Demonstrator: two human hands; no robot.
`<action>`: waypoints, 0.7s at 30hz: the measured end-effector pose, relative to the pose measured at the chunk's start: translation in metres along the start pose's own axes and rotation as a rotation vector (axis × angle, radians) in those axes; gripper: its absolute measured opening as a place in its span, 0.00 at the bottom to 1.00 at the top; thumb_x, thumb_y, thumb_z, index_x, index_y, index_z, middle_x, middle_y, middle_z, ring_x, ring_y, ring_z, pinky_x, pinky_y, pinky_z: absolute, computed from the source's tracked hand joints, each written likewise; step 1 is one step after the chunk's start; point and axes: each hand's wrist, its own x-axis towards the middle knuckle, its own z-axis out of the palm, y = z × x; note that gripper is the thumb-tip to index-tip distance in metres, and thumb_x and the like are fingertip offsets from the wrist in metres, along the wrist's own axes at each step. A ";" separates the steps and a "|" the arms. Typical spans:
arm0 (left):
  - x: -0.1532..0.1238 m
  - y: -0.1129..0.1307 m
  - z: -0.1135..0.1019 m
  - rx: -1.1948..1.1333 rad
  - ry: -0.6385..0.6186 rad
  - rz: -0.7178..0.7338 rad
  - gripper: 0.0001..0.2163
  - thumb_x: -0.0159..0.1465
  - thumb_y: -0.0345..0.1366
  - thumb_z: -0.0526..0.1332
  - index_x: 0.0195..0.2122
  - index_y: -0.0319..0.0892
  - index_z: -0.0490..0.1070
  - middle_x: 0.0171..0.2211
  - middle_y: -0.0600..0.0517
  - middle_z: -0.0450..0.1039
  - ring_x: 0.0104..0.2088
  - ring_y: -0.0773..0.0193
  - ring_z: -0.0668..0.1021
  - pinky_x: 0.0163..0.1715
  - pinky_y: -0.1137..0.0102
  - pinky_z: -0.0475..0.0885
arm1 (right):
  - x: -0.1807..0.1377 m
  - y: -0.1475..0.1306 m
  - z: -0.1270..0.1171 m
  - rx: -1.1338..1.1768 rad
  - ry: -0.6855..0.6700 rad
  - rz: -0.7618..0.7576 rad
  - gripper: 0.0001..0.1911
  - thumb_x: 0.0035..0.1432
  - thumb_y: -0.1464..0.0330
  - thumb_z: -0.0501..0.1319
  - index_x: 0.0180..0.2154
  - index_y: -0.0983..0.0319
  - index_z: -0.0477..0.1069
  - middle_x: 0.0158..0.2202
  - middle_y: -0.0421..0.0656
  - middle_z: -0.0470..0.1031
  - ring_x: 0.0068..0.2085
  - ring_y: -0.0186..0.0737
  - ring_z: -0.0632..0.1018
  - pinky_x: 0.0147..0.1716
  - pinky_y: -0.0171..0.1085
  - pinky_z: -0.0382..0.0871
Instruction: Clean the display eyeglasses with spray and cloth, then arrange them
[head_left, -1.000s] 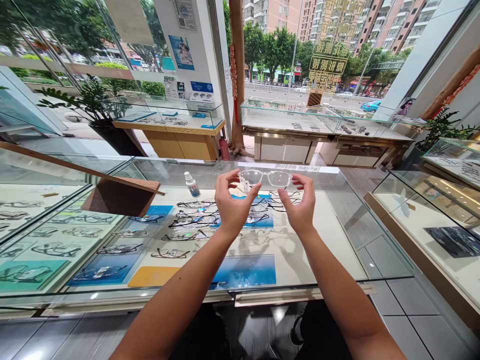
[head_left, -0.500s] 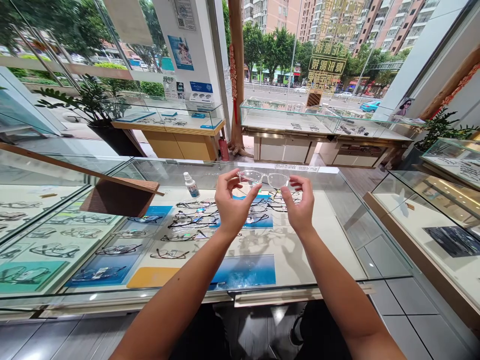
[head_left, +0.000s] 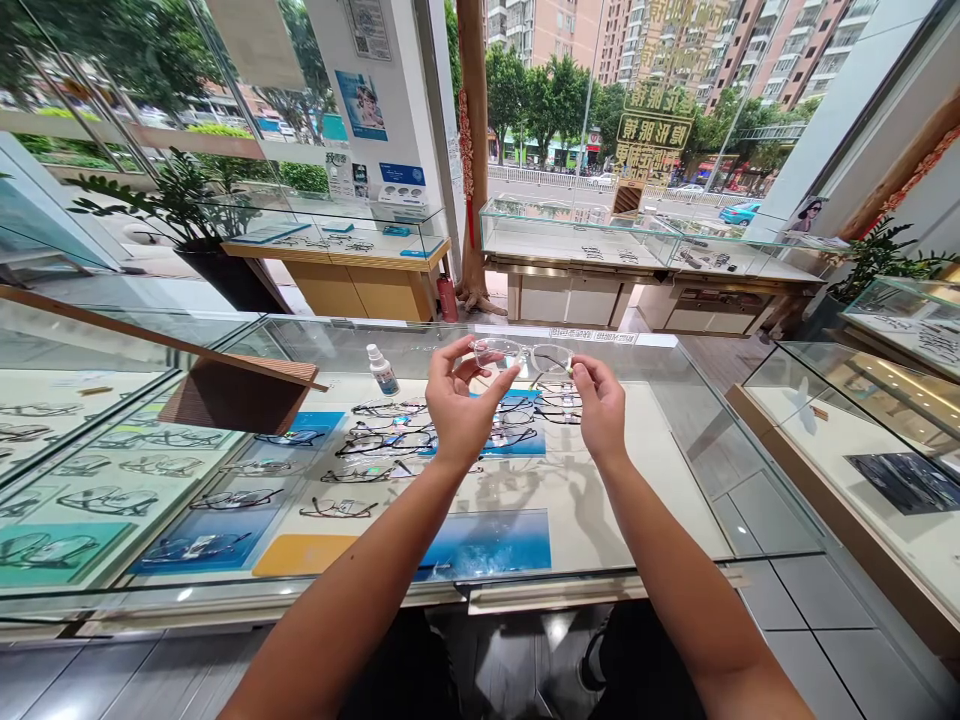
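A pair of clear-framed eyeglasses (head_left: pixel 553 358) is held up above the glass display counter (head_left: pixel 660 365), its lenses facing me. My left hand (head_left: pixel 466 405) is closed on the left side of the frame, thumb reaching along the lower edge of that lens. At the other side, my right hand (head_left: pixel 602 400) pinches the frame near the hinge between thumb and fingers. Behind and below the held pair, rows of eyeglasses (head_left: pixel 386 440) lie inside the counter. A small white spray bottle (head_left: pixel 383 372) stands on the glass to the left of my hands.
A brown ribbed wooden stand (head_left: pixel 240 392) sits on the counter at left. Under the glass lie a blue mat (head_left: pixel 487 540) and an orange mat (head_left: pixel 304 556). Another glass case (head_left: pixel 862 420) stands at right. Further display cases line the window, with a fire extinguisher (head_left: pixel 447 298) between them.
Both hands have shifted slightly left with the eyeglasses. The right thumb and fingers have drawn closer together at the frame's right end, and more of the right lens shows.
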 end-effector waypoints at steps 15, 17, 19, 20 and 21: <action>-0.003 -0.006 -0.003 0.046 -0.105 -0.069 0.31 0.56 0.43 0.78 0.60 0.45 0.72 0.54 0.44 0.79 0.51 0.54 0.82 0.53 0.60 0.76 | 0.008 0.001 -0.003 0.439 -0.102 0.237 0.17 0.63 0.54 0.65 0.40 0.59 0.83 0.40 0.46 0.86 0.44 0.45 0.82 0.43 0.41 0.72; 0.000 -0.008 -0.003 -0.065 -0.143 -0.130 0.32 0.55 0.42 0.79 0.59 0.44 0.72 0.53 0.44 0.79 0.49 0.56 0.83 0.50 0.61 0.78 | 0.010 -0.001 -0.005 0.522 -0.145 0.280 0.16 0.62 0.53 0.64 0.37 0.58 0.82 0.39 0.46 0.86 0.42 0.45 0.82 0.42 0.41 0.72; 0.003 -0.011 -0.003 -0.148 -0.202 -0.185 0.32 0.53 0.41 0.80 0.58 0.44 0.72 0.52 0.44 0.79 0.48 0.56 0.84 0.48 0.62 0.79 | 0.013 -0.004 -0.008 0.572 -0.196 0.345 0.18 0.62 0.51 0.63 0.34 0.58 0.81 0.38 0.45 0.85 0.39 0.44 0.82 0.41 0.41 0.73; 0.005 -0.012 -0.004 -0.179 -0.237 -0.206 0.32 0.53 0.41 0.80 0.58 0.44 0.73 0.52 0.44 0.79 0.48 0.56 0.84 0.48 0.62 0.80 | 0.014 -0.005 -0.009 0.575 -0.223 0.378 0.18 0.62 0.51 0.64 0.33 0.58 0.80 0.37 0.44 0.84 0.38 0.44 0.82 0.41 0.41 0.74; 0.006 -0.013 -0.005 -0.202 -0.276 -0.223 0.33 0.52 0.41 0.80 0.57 0.44 0.73 0.52 0.44 0.79 0.48 0.56 0.84 0.48 0.61 0.80 | 0.016 -0.005 -0.011 0.564 -0.253 0.406 0.18 0.61 0.50 0.64 0.32 0.58 0.80 0.36 0.44 0.83 0.37 0.44 0.81 0.41 0.41 0.74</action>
